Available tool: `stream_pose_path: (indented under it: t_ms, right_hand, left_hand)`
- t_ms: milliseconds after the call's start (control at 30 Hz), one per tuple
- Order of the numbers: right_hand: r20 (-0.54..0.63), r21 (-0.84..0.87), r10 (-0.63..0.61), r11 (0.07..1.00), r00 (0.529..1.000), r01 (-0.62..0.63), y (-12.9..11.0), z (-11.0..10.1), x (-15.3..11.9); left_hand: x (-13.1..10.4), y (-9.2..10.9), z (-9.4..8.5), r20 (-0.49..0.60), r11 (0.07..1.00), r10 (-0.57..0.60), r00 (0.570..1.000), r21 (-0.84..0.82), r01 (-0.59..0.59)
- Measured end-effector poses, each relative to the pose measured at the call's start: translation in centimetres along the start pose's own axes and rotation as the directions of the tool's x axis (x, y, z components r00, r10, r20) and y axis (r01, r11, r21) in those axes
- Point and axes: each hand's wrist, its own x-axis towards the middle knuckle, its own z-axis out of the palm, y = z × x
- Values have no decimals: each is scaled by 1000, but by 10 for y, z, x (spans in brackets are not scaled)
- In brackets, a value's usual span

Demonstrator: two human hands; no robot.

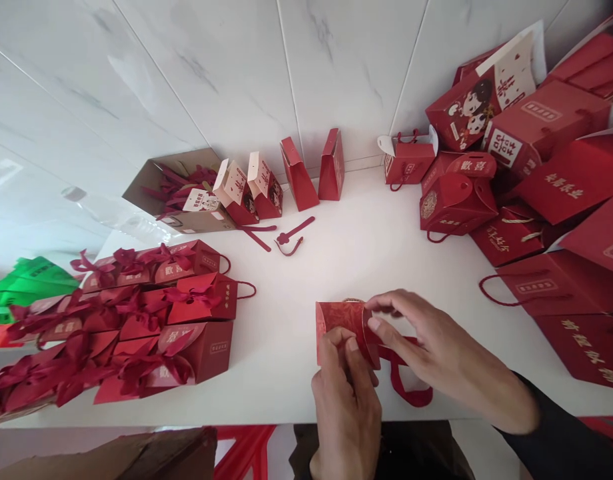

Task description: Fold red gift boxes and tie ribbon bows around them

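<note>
A small red gift box (331, 317) lies near the table's front edge, with a cord handle just showing behind it. My left hand (344, 393) is over the box's front, thumb and fingers pinched together; whatever they grip is hidden. On the box's right side, my right hand (404, 327) rests its fingertips on the edge, thumb and index finger apart. A dark red ribbon (411, 393) trails from the box and loops beneath my right hand.
Rows of ribbon-tied red boxes (206, 353) fill the left side. A cardboard box (186, 220) of ribbons, four-sided packets (299, 177) and loose ribbon pieces (296, 230) are at the back. Red boxes (546, 287) are piled on the right.
</note>
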Motion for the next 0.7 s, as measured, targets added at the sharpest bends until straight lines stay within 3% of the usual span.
stream_pose_path:
  t_ms: [67,167,300,367,467,600,700]
  right_hand:
    - [-66,0,-83,997,994,83,-3,1,0]
    - [13,83,-218,973,976,216,-11,3,0]
    - [95,222,-211,957,973,185,-21,9,3]
    - [86,233,-183,959,979,159,-23,12,5]
    - [57,157,-182,973,982,171,-22,18,9]
    - [18,-16,-238,971,971,239,-21,26,15]
    - [7,-62,-262,963,965,262,-22,31,17]
  left_hand:
    - [-4,5,-5,-33,1000,-6,999,24,7]
    - [-6,13,-14,-84,1000,13,996,14,-12]
    - [-1,12,-24,-183,997,72,980,36,-67]
    - [5,4,-27,-230,983,167,959,115,-143]
    - [13,-13,-31,-171,953,254,952,209,-217]
    - [20,-29,-37,-106,988,126,986,108,-114]
    - [22,-31,-42,-92,993,107,990,58,-102]
